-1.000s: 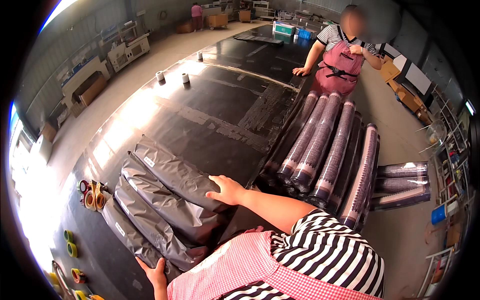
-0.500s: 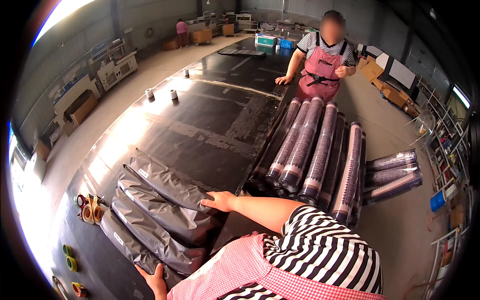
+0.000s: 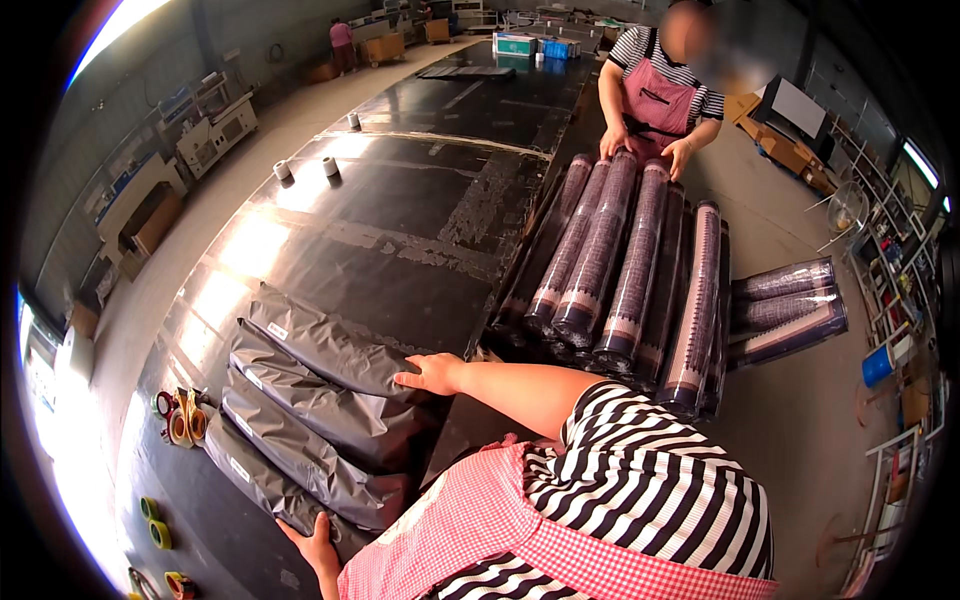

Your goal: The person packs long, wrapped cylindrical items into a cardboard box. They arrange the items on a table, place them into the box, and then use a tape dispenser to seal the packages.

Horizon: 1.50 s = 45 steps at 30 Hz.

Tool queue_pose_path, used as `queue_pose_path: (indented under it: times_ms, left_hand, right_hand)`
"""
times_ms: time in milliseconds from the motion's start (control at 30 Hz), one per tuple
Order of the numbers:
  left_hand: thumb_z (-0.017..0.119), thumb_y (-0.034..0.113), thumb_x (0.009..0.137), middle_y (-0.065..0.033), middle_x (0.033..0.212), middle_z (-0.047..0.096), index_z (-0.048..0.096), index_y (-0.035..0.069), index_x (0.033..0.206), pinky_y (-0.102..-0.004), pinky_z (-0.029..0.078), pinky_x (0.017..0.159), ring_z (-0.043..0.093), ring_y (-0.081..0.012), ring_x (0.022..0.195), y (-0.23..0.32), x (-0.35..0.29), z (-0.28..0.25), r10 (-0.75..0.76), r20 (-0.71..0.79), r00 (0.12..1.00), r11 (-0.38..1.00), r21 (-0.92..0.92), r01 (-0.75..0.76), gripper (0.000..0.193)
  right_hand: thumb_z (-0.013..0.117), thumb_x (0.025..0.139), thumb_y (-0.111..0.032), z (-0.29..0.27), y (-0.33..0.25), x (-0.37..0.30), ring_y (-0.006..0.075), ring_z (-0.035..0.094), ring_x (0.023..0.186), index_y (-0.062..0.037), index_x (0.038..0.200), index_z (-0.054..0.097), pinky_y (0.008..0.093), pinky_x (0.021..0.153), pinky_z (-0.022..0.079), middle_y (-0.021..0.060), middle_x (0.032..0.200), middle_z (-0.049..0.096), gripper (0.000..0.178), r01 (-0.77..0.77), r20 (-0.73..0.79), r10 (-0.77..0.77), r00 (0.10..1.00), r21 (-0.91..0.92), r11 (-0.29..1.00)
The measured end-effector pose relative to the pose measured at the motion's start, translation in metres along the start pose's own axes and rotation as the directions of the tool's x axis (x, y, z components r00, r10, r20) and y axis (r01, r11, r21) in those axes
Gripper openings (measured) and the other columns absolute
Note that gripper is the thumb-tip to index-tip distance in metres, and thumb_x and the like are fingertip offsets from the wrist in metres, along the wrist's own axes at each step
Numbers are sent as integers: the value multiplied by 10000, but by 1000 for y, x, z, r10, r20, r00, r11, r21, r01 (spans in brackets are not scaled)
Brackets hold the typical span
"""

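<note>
Several long grey plastic bags (image 3: 310,430), packed full and each with a small white label, lie side by side on the black table (image 3: 400,240). My left hand (image 3: 318,545) rests against the near bag's end, thumb apart from the stretched fingers. My right hand (image 3: 432,374) reaches across and lies with outstretched fingers on the end of the farthest bag. The row of bags sits between my two hands. Part of each hand's grip side is hidden against the plastic.
Clear-wrapped patterned rolls (image 3: 625,280) are piled right of the table, where a co-worker (image 3: 660,95) touches their far ends. More rolls (image 3: 785,310) lie farther right. Tape rolls (image 3: 185,418) stand by the bags; green tape rolls (image 3: 157,530) lie nearer. Small white cylinders (image 3: 330,167) stand beyond.
The co-worker has leaned over, and both their hands have come onto the far ends of the wrapped rolls. My view has shifted slightly; my hands stay on the bags.
</note>
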<state>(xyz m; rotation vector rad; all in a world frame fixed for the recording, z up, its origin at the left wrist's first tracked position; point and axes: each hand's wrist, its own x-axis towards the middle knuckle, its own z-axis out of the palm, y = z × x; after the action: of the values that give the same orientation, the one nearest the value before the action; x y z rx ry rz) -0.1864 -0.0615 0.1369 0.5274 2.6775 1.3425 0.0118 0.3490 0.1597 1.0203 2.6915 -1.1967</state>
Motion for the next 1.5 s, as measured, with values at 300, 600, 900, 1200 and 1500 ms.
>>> queue_pose_path:
  times_ms: [300,600,900,1200,1500]
  left_hand:
    - [799,271,792,-270,1547,290,220,-79,1521,-360,161,1190,265,-327,1448,39,-10,-6,-48,23,999,994,97,46,995]
    - [789,208,799,-253,1545,295,213,-82,1522,-339,175,1181,287,-308,1431,23,-7,1,-30,11,1000,999,-38,30,969]
    - [809,277,789,-263,1538,307,241,-76,1518,-360,157,1187,274,-320,1439,1,-2,3,26,-16,1000,998,-63,-27,989]
    - [804,229,791,-248,1537,315,233,-74,1521,-343,179,1180,284,-300,1434,20,-7,1,-44,2,999,994,-103,44,975]
    - [800,247,778,-253,1536,313,245,-82,1512,-354,168,1185,280,-321,1439,11,-4,0,3,-4,1000,1000,15,-3,978]
  right_hand:
    - [392,868,-809,-3,-3,-3,377,476,1330,-24,1474,405,414,1109,372,234,1413,520,992,0,7,0,1000,3,1000]
    - [374,864,-816,-2,2,1,364,471,1339,-22,1465,421,409,1122,360,233,1420,513,997,0,7,0,1000,-17,1000]
    - [401,873,-799,-1,-1,0,380,481,1323,-14,1456,429,417,1106,374,240,1408,521,978,9,-11,-9,1000,1,1000]
    - [393,878,-797,0,-1,0,379,481,1323,-9,1455,429,416,1106,374,241,1406,523,976,2,-18,-2,1000,0,1000]
    - [382,870,-808,0,1,-1,373,481,1325,-22,1459,429,413,1110,372,225,1416,521,983,-5,-17,5,1000,-15,1000]
